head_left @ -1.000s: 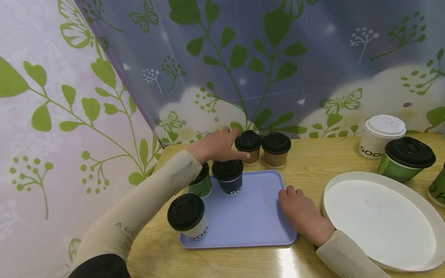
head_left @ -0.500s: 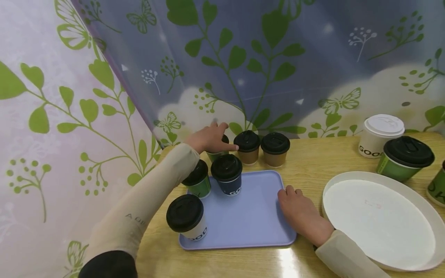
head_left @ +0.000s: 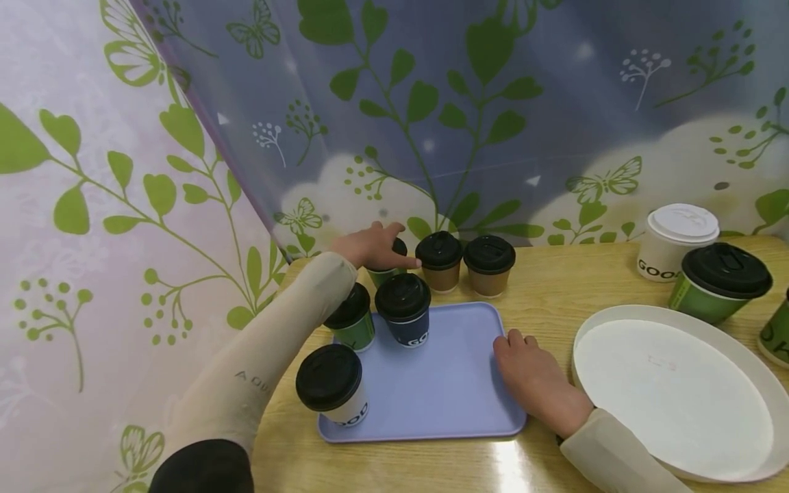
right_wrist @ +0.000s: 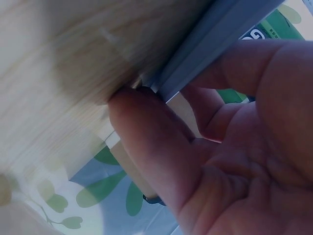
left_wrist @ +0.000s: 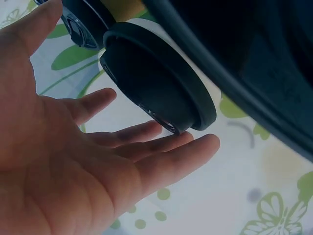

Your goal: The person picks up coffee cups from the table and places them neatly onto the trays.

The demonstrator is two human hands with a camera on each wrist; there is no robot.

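My left hand (head_left: pixel 372 248) reaches over a small green paper cup (head_left: pixel 385 275) at the back left. Its fingers are spread, with the thumb toward a brown cup (head_left: pixel 441 267). In the left wrist view, the fingertips lie right at a black lid (left_wrist: pixel 151 78), not curled around it. My right hand (head_left: pixel 535 376) grips the right rim of the lilac tray (head_left: pixel 459 383); in the right wrist view, fingers bend about that tray edge (right_wrist: pixel 200 54). On the tray's left side stand a navy cup (head_left: pixel 411 330), another green cup (head_left: pixel 356 333) and a white cup (head_left: pixel 348 407), all black-lidded.
A second brown cup (head_left: pixel 490 270) stands behind the tray. To the right lie a round white tray (head_left: pixel 678 465), a white-lidded cup (head_left: pixel 659 257) and a larger green cup (head_left: pixel 699 299). Another green cup (head_left: pixel 777 335) is cut off by the frame. A patterned curtain (head_left: pixel 468 157) backs the table.
The left hand has moved slightly back and left, off the navy cup's lid, to the small green cup, which has come into view. The right hand stays at the tray.
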